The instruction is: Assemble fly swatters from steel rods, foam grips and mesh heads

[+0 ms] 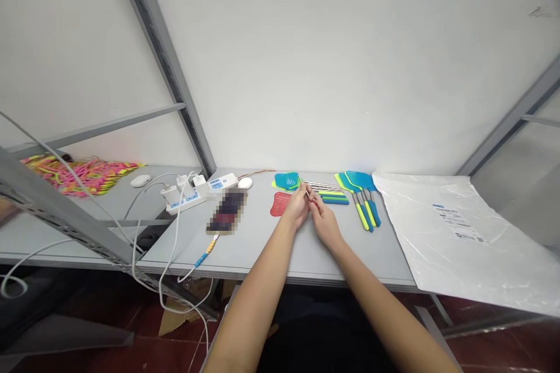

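My left hand (298, 206) and my right hand (322, 217) are close together above the table, both with fingers closed. A red mesh fly swatter head (279, 204) shows just left of my left hand. A bit of red shows at my right fingertips, and thin metal between the hands; my fingers hide most of the join. Behind them lie blue and green swatter heads (286, 179) with metal rods (326, 186) pointing right. Loose blue and green handles (335, 199) are stacked beside my right hand. Farther right, several blue and green fly swatters (361, 189) have handles on.
A white plastic package (459, 239) covers the table's right end. On the left are a pixelated phone-like object (227, 213) on a cable, a white round device (245, 183) and power strips (186, 201). Metal posts (166, 58) frame the table (262, 256); colourful strands (83, 173) lie farther left.
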{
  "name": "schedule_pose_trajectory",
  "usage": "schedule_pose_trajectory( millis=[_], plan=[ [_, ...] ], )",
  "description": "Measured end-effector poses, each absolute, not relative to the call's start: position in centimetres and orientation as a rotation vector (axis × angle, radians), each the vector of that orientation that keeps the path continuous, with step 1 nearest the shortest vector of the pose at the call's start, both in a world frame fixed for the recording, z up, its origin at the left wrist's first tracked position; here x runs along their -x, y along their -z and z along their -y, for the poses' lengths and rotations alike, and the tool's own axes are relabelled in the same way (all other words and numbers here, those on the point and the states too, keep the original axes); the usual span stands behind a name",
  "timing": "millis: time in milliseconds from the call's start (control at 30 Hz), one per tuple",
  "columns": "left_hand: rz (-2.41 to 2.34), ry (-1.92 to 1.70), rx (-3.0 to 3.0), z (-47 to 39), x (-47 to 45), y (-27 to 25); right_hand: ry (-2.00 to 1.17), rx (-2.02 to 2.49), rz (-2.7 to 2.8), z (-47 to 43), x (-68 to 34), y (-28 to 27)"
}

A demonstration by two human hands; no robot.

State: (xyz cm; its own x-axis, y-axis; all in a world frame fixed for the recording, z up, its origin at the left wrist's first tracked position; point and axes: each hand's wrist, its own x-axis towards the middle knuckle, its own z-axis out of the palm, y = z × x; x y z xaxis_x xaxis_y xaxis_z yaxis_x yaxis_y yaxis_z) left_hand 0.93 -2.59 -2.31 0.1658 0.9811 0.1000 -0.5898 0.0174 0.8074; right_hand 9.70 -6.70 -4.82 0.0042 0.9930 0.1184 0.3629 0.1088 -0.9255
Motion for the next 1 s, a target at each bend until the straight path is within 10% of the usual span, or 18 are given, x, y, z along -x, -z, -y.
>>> schedule_pose_trajectory(
  millis=[367, 1000],
  plan=[
    [-0.992, -1.162, -1.453, 2.5, 3.0, 2.2, -1.354, 1.098, 1.367, 8.5, -11.2, 4.9],
    [-1.64, -0.651, -2.458, 7.5, 5.9, 4.7, -0.319, 1.742, 1.686, 14.8, -16.1, 6.4]
  ],
)
